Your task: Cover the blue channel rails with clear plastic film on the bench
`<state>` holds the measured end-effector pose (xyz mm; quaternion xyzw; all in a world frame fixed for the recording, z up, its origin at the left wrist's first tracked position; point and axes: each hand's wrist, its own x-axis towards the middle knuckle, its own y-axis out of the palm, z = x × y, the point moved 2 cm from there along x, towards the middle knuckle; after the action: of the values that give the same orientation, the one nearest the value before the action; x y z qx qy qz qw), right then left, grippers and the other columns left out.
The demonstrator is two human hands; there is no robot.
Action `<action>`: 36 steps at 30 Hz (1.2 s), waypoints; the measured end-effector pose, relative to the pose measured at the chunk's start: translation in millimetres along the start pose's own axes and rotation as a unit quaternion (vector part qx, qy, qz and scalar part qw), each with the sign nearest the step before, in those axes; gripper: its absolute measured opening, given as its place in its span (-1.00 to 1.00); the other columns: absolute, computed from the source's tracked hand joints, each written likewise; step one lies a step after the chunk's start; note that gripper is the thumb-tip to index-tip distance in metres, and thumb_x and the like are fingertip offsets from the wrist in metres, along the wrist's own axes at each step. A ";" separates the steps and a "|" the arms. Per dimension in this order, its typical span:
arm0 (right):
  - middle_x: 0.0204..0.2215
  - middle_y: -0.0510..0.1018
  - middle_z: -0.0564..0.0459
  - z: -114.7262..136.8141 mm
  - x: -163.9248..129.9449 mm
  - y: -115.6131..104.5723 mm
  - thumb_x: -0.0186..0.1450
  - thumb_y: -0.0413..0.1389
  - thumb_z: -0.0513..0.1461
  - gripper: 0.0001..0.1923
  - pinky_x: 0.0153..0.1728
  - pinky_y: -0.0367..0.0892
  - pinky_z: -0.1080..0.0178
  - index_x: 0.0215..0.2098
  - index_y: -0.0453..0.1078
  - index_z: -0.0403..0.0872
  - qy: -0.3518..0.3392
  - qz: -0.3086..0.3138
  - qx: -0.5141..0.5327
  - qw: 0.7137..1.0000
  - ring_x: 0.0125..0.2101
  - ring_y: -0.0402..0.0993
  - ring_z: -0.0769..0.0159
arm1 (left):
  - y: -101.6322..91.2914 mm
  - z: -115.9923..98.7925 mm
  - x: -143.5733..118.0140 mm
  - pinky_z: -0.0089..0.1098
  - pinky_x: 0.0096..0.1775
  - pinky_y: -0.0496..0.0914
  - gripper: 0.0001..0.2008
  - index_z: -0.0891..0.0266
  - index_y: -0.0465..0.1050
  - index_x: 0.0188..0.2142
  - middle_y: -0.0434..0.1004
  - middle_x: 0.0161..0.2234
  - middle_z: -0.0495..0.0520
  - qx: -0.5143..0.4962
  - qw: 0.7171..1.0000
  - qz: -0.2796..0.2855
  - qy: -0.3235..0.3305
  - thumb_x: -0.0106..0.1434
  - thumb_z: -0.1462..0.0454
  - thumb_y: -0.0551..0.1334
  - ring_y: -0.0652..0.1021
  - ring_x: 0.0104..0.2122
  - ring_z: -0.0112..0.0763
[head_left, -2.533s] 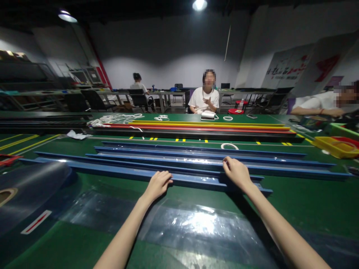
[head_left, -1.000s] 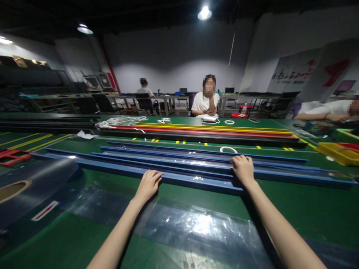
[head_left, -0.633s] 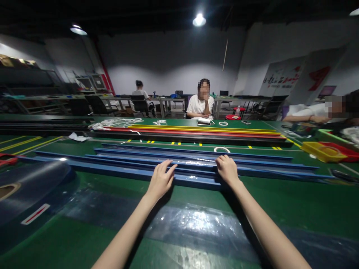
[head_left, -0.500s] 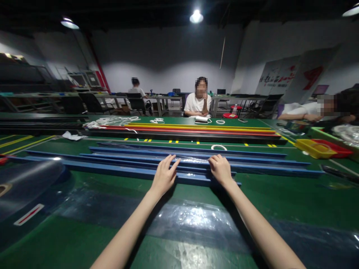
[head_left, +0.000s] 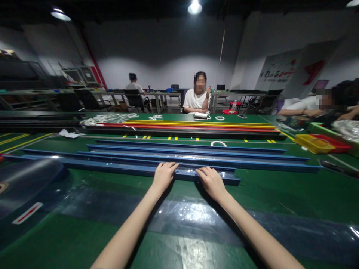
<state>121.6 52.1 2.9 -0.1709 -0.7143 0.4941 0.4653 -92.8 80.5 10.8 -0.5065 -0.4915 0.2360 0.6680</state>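
We see glossy clear plastic film (head_left: 196,220) on matt green table (head_left: 294,198), and smooth, satin-finished blue rails (head_left: 117,169).

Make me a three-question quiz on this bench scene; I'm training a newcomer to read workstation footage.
1. True or false: both hands rest on the nearest blue rail.
2. Which lies closer to the person, the clear plastic film or the blue rails?
3. What colour is the tray at the table's far right? A) yellow B) white C) black

Key
1. True: the left hand and right hand both lie fingers-down on the nearest blue rail.
2. The clear plastic film; the blue rails lie beyond it.
3. A: the yellow tray sits by the edge of the green table.
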 end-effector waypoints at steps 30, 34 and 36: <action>0.06 0.34 -0.10 -39.8 -23.3 -8.3 0.02 -0.11 -0.46 -0.33 -0.02 0.09 0.13 0.13 0.17 -0.14 0.109 -0.015 -0.040 0.993 0.05 0.18 0.18 | -10.3 -2.5 -18.9 -0.06 0.14 0.01 -0.16 0.22 -0.11 0.24 -0.15 0.27 0.19 0.026 1.000 0.008 0.014 -0.07 0.53 0.04 -0.10 0.24 -0.13; 0.08 0.31 -0.09 -39.0 -21.6 -7.9 0.00 -0.09 -0.48 -0.31 -0.02 0.09 0.13 0.12 0.20 -0.11 0.113 0.002 -0.064 0.992 0.06 0.17 0.17 | -4.5 -53.0 -10.0 -0.12 0.15 0.06 -0.19 0.35 -0.40 0.26 -0.29 0.27 0.29 -0.077 0.995 -0.008 0.062 0.10 0.38 0.04 -0.14 0.25 -0.17; 0.09 0.30 -0.08 -47.4 -28.6 -9.8 0.00 -0.09 -0.49 -0.33 -0.02 0.09 0.12 0.08 0.25 -0.07 0.121 0.011 -0.073 0.990 0.06 0.16 0.16 | -4.8 -65.0 -3.6 -0.11 0.15 0.05 -0.23 0.35 -0.37 0.26 -0.28 0.27 0.29 -0.085 0.993 -0.028 0.072 0.15 0.33 0.05 -0.15 0.25 -0.16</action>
<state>177.8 53.4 1.0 -0.2703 -0.6850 0.4213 0.5294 -37.0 46.8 13.3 -0.5626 -0.4745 0.1374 0.6629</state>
